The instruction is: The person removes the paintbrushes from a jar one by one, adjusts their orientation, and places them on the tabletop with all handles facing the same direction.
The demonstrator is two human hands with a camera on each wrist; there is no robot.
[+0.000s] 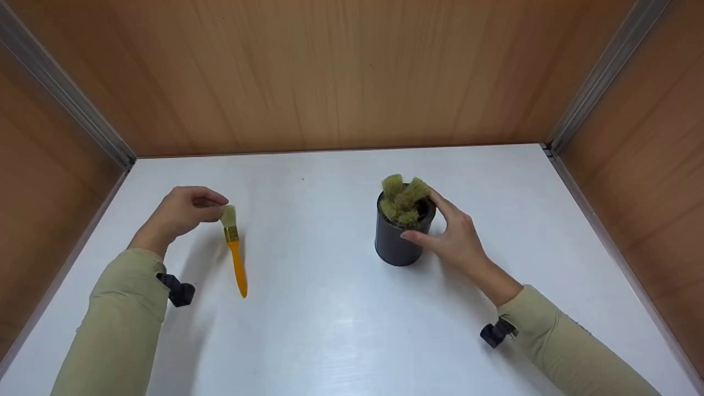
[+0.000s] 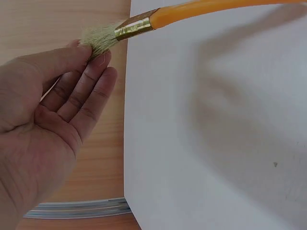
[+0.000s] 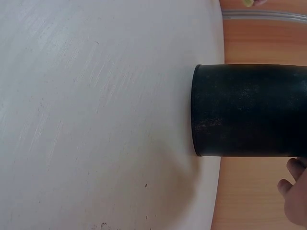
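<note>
On the table, left of frame, one brush is pinched by the left hand; three brushes are already potted, the cup touched by the relaxed right hand.

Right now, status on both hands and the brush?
Left hand pinches orange brush by its bristles, handle hanging down. Right hand open against black cup of brushes. Nothing between them.

Arms: two, long sleeves, pale olive-green fabric, plain, cuffs ending at wrists | Hands: left hand and right hand bare, no gloves, rings or watch visible | Wrist units: small black clip-like mount under each cuff, left, right | Markings: none legible
</note>
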